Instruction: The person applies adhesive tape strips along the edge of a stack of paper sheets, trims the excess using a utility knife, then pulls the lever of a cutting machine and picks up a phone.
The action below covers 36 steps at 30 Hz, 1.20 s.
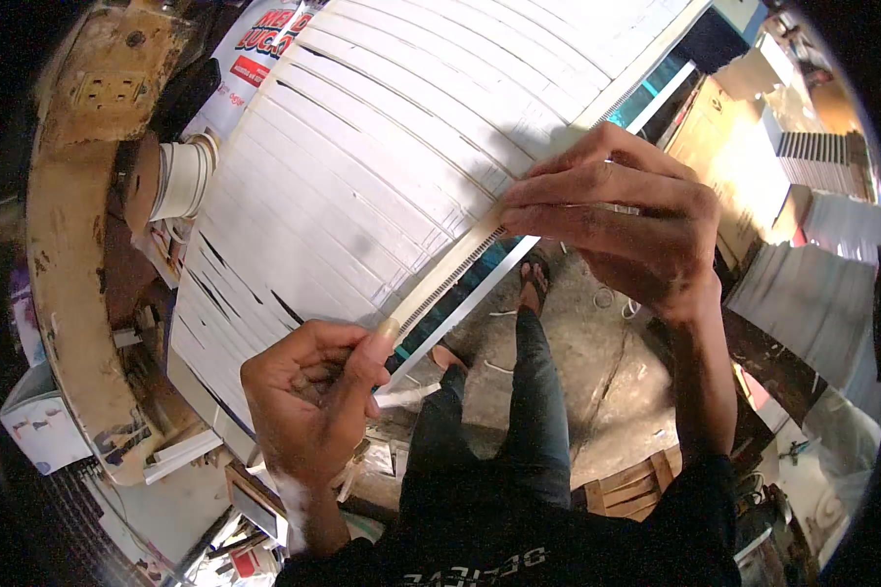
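Right hand (646,235) and left hand (313,386) pinch a pale strip (450,269) — white surface's (362,166) edge (floor (602,362) beyond).

Between the left hand (318,386) and the right hand (636,210), room is lying open above the near edge of the white ridged stack (362,157), a pale strip (445,282) running along it. Passage is extending over the middle toward the far edge, where a spool (179,182) and a printed sack (240,83) are obstructing it. Legs (538,411) are blocking below the near edge.
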{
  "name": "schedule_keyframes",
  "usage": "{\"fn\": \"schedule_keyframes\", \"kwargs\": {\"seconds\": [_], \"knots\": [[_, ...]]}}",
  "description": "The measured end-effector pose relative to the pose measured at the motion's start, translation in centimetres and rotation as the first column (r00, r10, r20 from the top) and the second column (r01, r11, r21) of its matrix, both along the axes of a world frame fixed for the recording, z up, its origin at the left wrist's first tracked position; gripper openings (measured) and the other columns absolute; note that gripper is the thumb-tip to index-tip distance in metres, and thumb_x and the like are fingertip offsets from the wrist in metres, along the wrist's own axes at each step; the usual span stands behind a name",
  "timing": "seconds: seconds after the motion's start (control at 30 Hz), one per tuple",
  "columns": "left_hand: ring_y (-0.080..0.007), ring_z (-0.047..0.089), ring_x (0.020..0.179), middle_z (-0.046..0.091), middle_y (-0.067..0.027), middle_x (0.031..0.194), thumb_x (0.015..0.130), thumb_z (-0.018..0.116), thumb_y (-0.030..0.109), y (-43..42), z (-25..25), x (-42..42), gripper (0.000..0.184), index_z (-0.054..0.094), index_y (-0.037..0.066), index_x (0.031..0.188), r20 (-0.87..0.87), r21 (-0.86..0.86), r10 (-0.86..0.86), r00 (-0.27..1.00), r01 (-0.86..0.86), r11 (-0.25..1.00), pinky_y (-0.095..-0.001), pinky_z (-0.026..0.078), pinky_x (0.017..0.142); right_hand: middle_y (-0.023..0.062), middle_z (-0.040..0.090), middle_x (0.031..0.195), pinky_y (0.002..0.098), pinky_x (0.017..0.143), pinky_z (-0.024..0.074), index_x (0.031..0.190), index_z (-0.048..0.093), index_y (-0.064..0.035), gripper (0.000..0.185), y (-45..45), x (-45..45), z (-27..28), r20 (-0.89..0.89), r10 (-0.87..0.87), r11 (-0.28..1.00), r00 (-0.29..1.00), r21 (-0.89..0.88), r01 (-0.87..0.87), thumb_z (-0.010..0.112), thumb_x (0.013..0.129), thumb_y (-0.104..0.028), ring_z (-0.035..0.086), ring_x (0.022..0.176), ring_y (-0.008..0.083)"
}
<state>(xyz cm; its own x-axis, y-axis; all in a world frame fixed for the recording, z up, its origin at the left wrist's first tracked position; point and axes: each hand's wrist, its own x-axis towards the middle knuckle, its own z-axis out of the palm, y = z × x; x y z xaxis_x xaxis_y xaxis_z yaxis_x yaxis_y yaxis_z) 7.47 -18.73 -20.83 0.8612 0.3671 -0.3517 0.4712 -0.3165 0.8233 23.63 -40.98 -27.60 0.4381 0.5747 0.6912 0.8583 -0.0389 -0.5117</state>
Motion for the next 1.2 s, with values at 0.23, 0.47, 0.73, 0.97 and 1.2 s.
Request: {"fn": "schedule_keyframes", "kwargs": {"seconds": [0.23,0.47,0.73,0.97,1.2], "knots": [[-0.0063,0.053,0.043,0.065,-0.0058,0.063,0.088,0.075,0.016,-0.1,0.2,-0.7,0.017,0.068,0.001,0.084,-0.012,0.028,0.037,0.999,-0.037,0.999,-0.0212,0.038,0.038,0.0053,0.076,0.091,0.0265,0.070,0.0564,0.084,0.078,-0.0056,0.022,0.3,-0.2,0.1,0.001,0.033,0.999,0.999,-0.005,-0.033,0.077,0.063,-0.001,0.069,0.084,0.0184],[-0.0061,0.052,0.042,0.065,-0.0052,0.061,0.086,0.076,0.015,-0.1,0.1,-1.0,0.017,0.067,0.001,0.081,0.014,-0.004,0.072,0.997,-0.072,0.997,-0.0210,0.037,0.037,0.0066,0.075,0.094,0.0285,0.074,0.0571,0.088,0.078,-0.0055,0.023,0.5,-0.8,0.0,-0.010,0.048,0.999,0.999,0.000,-0.048,0.076,0.065,-0.004,0.068,0.088,0.0195],[-0.0044,0.056,0.049,0.066,-0.0074,0.063,0.091,0.072,0.012,0.5,0.5,-0.8,0.018,0.068,-0.005,0.086,-0.032,-0.053,0.010,0.999,-0.012,0.999,-0.0183,0.038,0.043,0.0058,0.076,0.095,0.0271,0.074,0.0576,0.087,0.078,-0.0062,0.022,0.7,-0.8,-0.2,-0.031,0.051,0.999,0.998,-0.007,-0.051,0.076,0.065,-0.006,0.069,0.089,0.0195],[-0.0039,0.055,0.049,0.066,-0.0064,0.062,0.091,0.072,0.012,0.7,0.3,-0.9,0.018,0.069,-0.005,0.087,-0.054,-0.045,-0.016,0.998,0.014,0.999,-0.0180,0.038,0.043,0.0041,0.076,0.094,0.0250,0.070,0.0553,0.086,0.078,-0.0074,0.024,0.7,-1.0,-0.1,-0.015,0.043,0.998,0.999,-0.033,-0.044,0.077,0.063,-0.005,0.068,0.088,0.0177],[-0.0062,0.053,0.044,0.064,-0.0051,0.060,0.086,0.074,0.010,0.5,0.2,-0.8,0.013,0.068,0.001,0.079,-0.043,-0.036,0.009,0.999,-0.011,0.999,-0.0217,0.040,0.040,0.0015,0.075,0.093,0.0233,0.065,0.0520,0.087,0.079,-0.0079,0.030,1.7,-2.0,-0.1,0.036,0.002,1.000,0.999,-0.018,-0.002,0.077,0.058,-0.005,0.066,0.083,0.0140]]}}
